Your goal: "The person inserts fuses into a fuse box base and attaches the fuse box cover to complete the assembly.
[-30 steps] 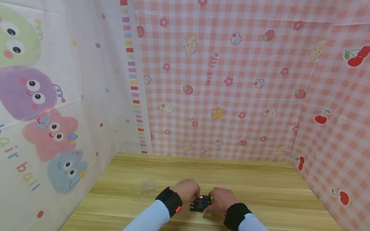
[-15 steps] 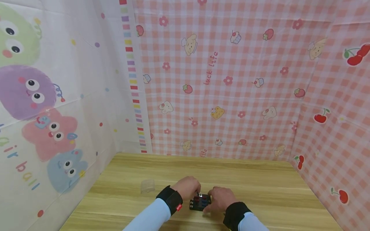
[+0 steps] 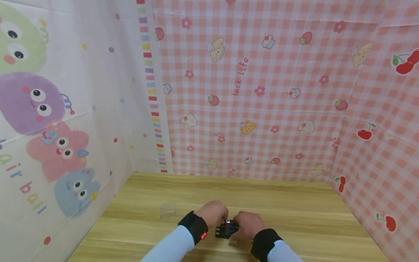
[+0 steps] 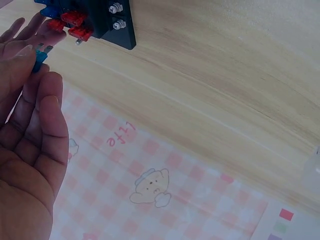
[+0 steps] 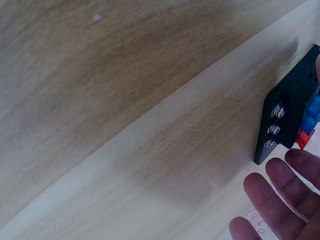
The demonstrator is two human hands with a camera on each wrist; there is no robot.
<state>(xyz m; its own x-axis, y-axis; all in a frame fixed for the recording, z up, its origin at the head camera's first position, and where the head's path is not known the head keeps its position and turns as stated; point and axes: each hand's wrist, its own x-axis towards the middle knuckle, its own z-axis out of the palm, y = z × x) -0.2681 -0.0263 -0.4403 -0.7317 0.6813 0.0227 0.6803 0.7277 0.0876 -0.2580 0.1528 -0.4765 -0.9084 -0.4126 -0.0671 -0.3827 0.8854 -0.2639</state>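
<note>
A black fuse box (image 3: pixel 222 233) lies on the wooden table between both hands. In the left wrist view, red blade fuses (image 4: pixel 80 32) and blue ones stand in it, and screw terminals (image 4: pixel 117 16) line one side. My left hand (image 3: pixel 213 213) pinches a blue blade fuse (image 4: pixel 39 61) between thumb and index finger, its metal prongs pointing at the box and apart from it. With the thumb at the near edge and fingers at the far edge, my right hand (image 3: pixel 250 225) grips the box's right end. The right wrist view shows its fingers (image 5: pixel 270 200) beside the box.
A clear plastic cover (image 3: pixel 168 210) lies on the table (image 3: pixel 288 203) to the left of the hands. Patterned cloths hang behind the table (image 3: pixel 255 109) and along both sides.
</note>
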